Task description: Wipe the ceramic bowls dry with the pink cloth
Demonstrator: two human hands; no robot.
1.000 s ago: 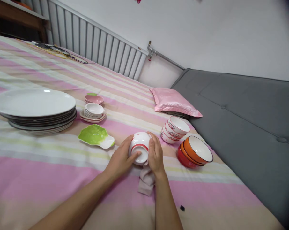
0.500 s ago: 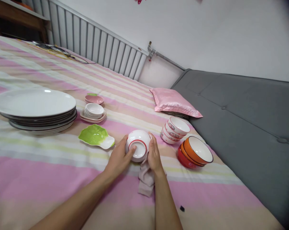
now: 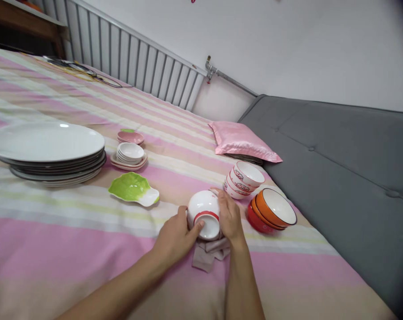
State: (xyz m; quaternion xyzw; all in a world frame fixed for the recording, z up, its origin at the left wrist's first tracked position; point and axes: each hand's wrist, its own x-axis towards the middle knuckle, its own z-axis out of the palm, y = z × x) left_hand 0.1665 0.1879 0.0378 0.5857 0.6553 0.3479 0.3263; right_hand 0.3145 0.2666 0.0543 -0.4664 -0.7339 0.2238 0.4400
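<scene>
A white bowl (image 3: 203, 205) with a red foot ring is tipped so that its underside faces me. My left hand (image 3: 177, 234) grips it from the left, thumb on the foot. Against its right side my right hand (image 3: 228, 214) presses a greyish-pink cloth (image 3: 204, 257), whose loose end trails below the bowl on the bedspread. The right fingertips are partly hidden. Just beyond that hand stands a stack of white patterned bowls (image 3: 244, 180), with orange and red bowls (image 3: 271, 211) beside it. A green leaf-shaped dish (image 3: 131, 187) lies left of my hands.
A tall stack of white plates (image 3: 48, 142) sits on the left of the striped bedspread (image 3: 98, 262). Small white bowls (image 3: 131, 152) and pink dishes (image 3: 131, 137) are behind the green dish. Farther back lie a pink pillow (image 3: 243, 141) and cables (image 3: 84, 71); a grey headboard (image 3: 338, 169) borders the right.
Both hands have moved right and slightly nearer to me with the white bowl, whose foot now faces lower. More of the cloth lies bunched beneath the bowl.
</scene>
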